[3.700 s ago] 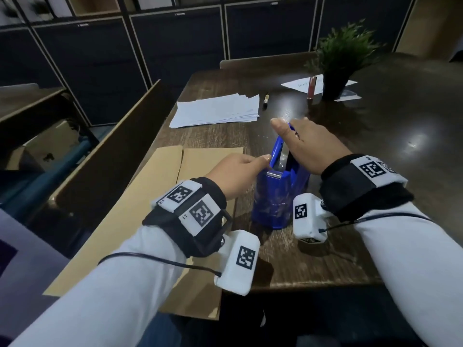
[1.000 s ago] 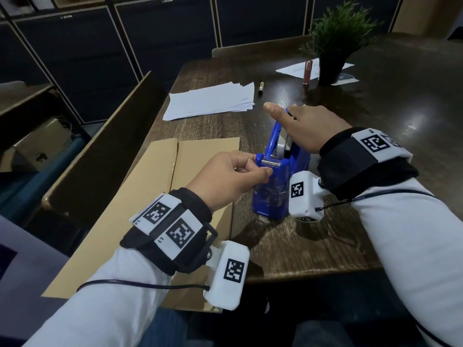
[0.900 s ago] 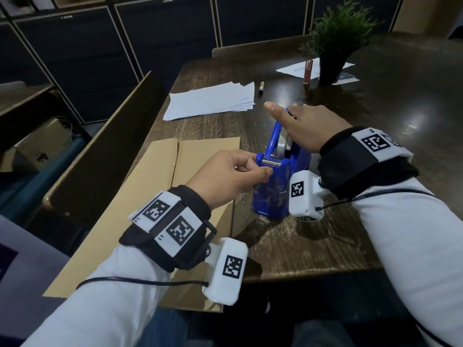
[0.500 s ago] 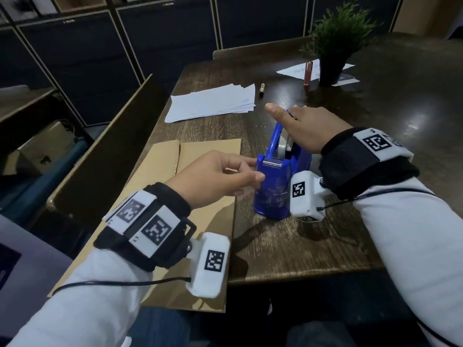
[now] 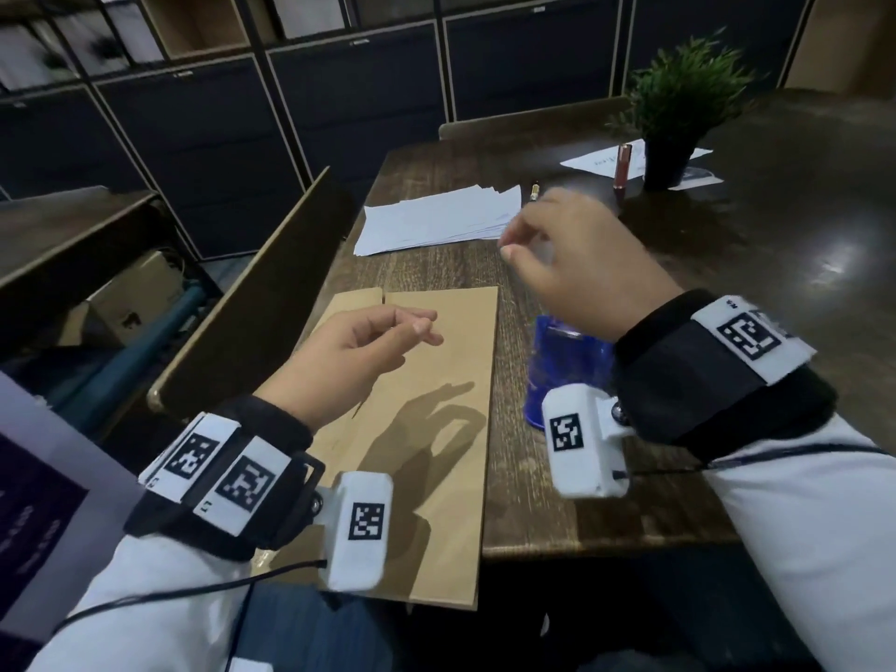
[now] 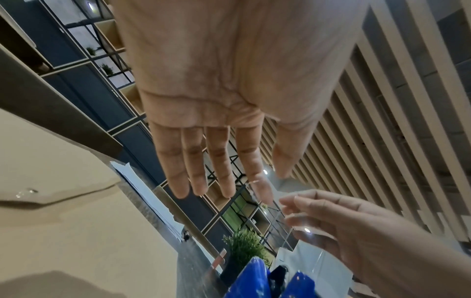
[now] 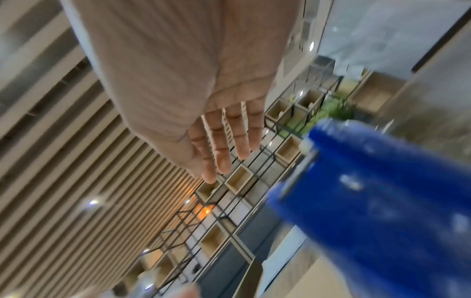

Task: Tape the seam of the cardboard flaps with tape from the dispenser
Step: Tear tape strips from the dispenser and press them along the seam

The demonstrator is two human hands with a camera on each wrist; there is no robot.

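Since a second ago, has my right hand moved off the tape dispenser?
Yes. The right hand has lifted off the blue dispenser and up toward the paper stack.

A dark wooden table (image 5: 557, 502) with a visible grain fills the near and right part of the scene, its far right surface glossy with a pale reflection of light. Along the far wall runs a row of dark cabinet doors (image 5: 203, 152) in light frames, with open wooden shelf cubbies (image 5: 194, 21) above them. At the table's far edge stands a chair back (image 5: 528, 121). To the left, a slanted wooden panel (image 5: 252, 293) leans beside the table, with a lower desk (image 5: 63, 235) beyond it. Overhead, the left wrist view shows a slatted ceiling (image 6: 382, 141) with small round lights.
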